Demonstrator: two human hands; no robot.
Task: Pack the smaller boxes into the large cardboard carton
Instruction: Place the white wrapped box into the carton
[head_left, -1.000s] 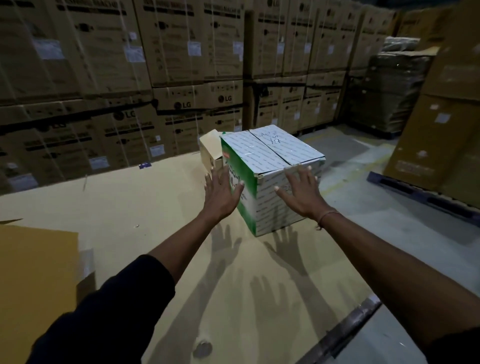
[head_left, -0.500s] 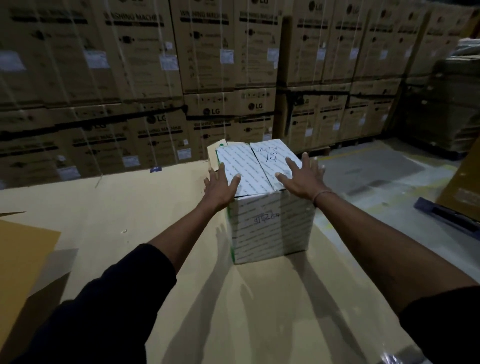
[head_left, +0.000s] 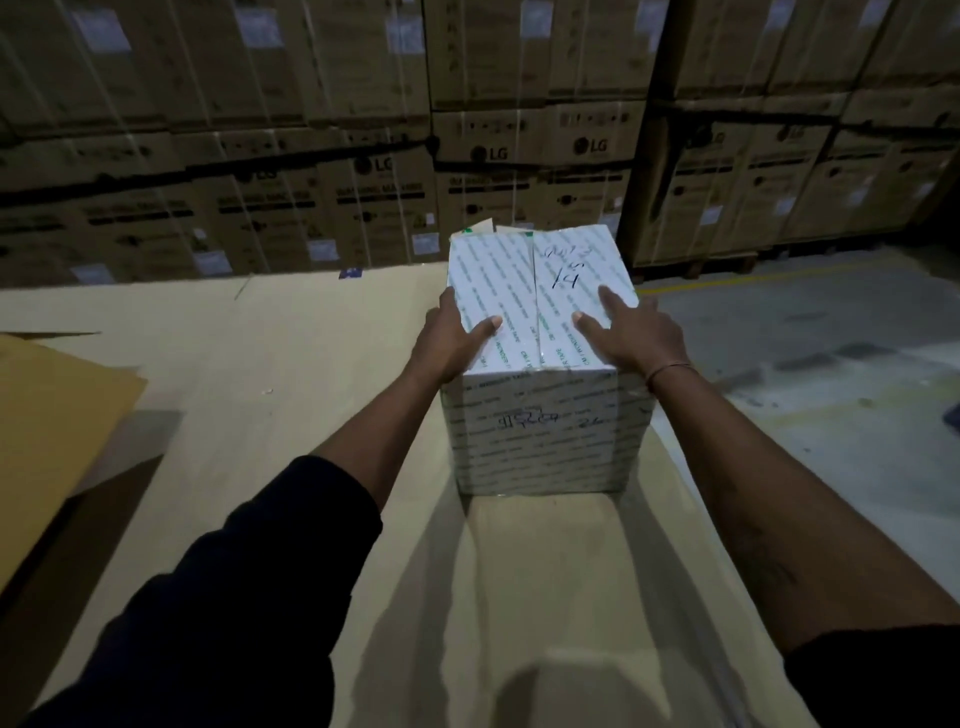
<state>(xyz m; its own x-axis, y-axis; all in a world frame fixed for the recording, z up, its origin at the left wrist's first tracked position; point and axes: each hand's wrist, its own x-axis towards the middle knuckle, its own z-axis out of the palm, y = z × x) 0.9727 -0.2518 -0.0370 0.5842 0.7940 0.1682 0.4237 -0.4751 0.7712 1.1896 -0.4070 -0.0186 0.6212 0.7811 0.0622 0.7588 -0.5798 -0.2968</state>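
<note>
While both arms reach forward, the left hand lies on the near left corner of the white box, its thumb flat on the top face and its fingers going over the left edge, so whether they curl round the side cannot be told. Across the taped centre seam from it, the right hand rests spread on the top, palm down with fingers straight, on the near right part, just below the handwritten marks. Under both hands the box stands upright on a broad sheet of tan cardboard, close to that sheet's right edge. Beyond the fingertips, touching the box's far left corner, a small brown box peeks out. Farther past the hands rises a wall of stacked brown cartons. Well left of the left forearm lies a yellowish cardboard flap.
</note>
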